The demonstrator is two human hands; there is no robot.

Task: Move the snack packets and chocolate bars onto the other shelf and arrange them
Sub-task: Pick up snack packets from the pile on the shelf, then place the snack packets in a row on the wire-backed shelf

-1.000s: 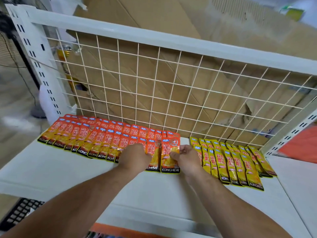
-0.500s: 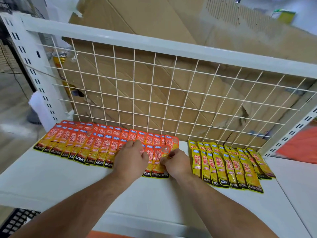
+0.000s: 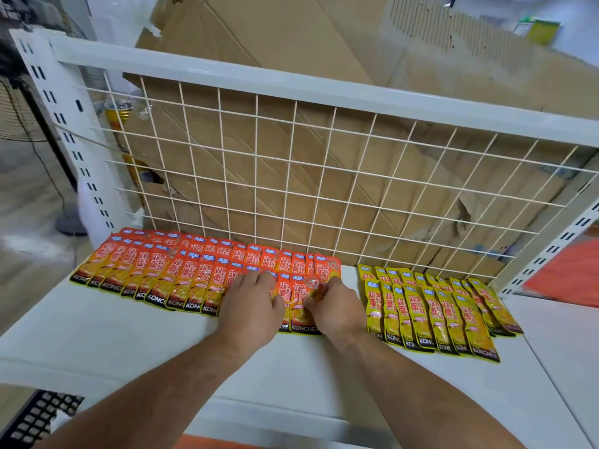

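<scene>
The front orange packet lies flat at the right-hand end of the near row, its black bottom band toward the person. The right hand pinches its right edge, thumb and curled fingertips closed on the foil. Just to the left of that pinch the left hand lies on the neighbouring orange packets, fingers spread and pressing down rather than wrapped round anything. These packets run away from it to the left in two overlapping rows. To the right of the pinch, across a bare strip of the white shelf, the yellow packets lie fanned in their own two rows. Beyond both hands stands the wire grid, with cardboard behind it. This looks like the arranging step, with the last orange packet being squared into its row. The next move probably calls for nudging it flush while the left hand pins the others, then letting go without dragging it. No chocolate bar is in view.
</scene>
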